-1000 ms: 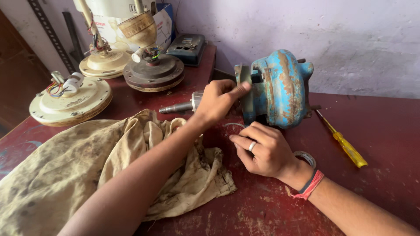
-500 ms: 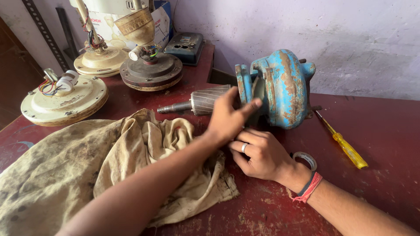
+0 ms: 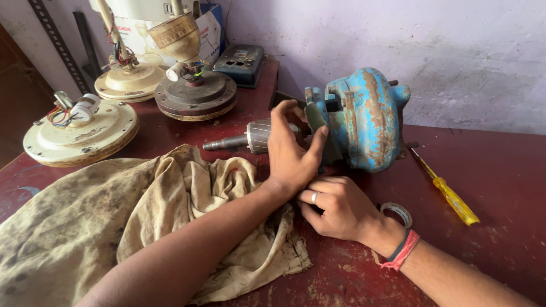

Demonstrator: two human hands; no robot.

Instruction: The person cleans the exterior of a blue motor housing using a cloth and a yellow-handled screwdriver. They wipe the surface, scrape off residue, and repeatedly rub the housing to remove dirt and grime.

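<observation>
At frame centre, the left hand is being pressed against the rusty blue motor housing, fingers spread open over its end where the rotor shaft is sticking out leftward. Just below, the right hand is being rested on the red tabletop, fingers loosely curled, nothing gripped. A soiled cloth is lying lower left, a yellow screwdriver at right.

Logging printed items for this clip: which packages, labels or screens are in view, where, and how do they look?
Cardboard box: back of the bench behind the fan motors, white with a blue side, coloured print.
Label: small pale sticker on the dark blue-grey box.
No screens.
</observation>
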